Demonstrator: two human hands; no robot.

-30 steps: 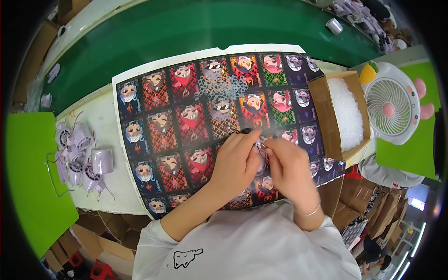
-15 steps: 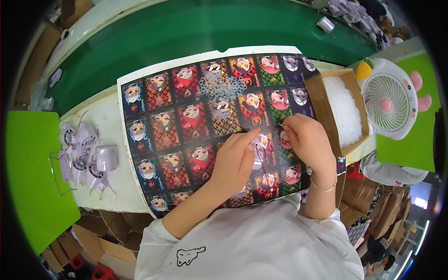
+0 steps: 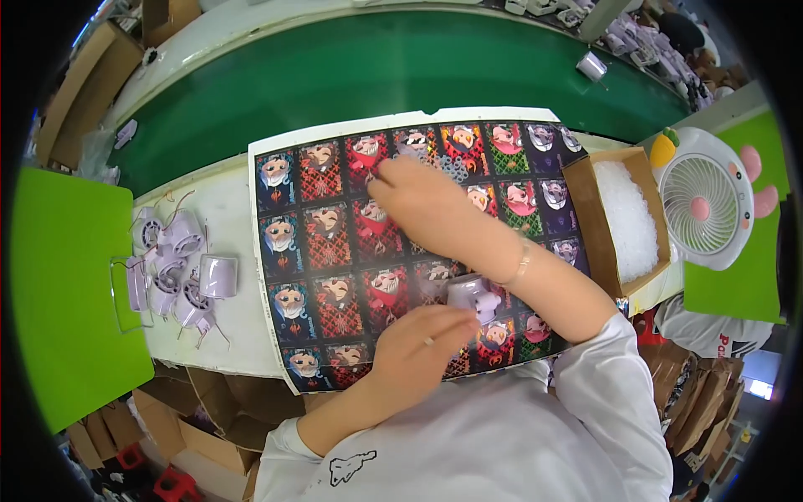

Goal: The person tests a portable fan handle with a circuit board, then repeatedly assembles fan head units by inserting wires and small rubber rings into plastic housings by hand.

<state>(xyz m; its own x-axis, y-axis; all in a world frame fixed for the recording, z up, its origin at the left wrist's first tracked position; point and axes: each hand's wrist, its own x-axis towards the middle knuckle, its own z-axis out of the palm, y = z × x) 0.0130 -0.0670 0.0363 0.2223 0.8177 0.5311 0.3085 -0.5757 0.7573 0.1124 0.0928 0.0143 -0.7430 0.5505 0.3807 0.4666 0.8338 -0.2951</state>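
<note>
On a mat printed with cartoon cards (image 3: pixel 322 272), my left hand (image 3: pixel 418 347) lies at the near side of a lilac plastic fan housing (image 3: pixel 467 293). Its slightly blurred fingers are together and rest against the housing, which they steady on the mat. My right hand (image 3: pixel 427 205) reaches across to the far part of the mat. Its fingers are bent together at the tips, and whatever they pinch is too small to make out. Beside it lies a pile of small pale rings (image 3: pixel 452 167), partly covered by the hand.
Several lilac fan housings with wires (image 3: pixel 171 272) stand on the white table at the left. A cardboard box of clear plastic bits (image 3: pixel 623 222) sits at the right, beside a white fan (image 3: pixel 703 201). Beyond the mat runs a green belt (image 3: pixel 335 92) with a lilac part (image 3: pixel 592 65) on it.
My right hand has left the wires and swung left and away from me, to beside the rings. My left hand has lowered, with the housing now at its fingertips. The view has shifted slightly.
</note>
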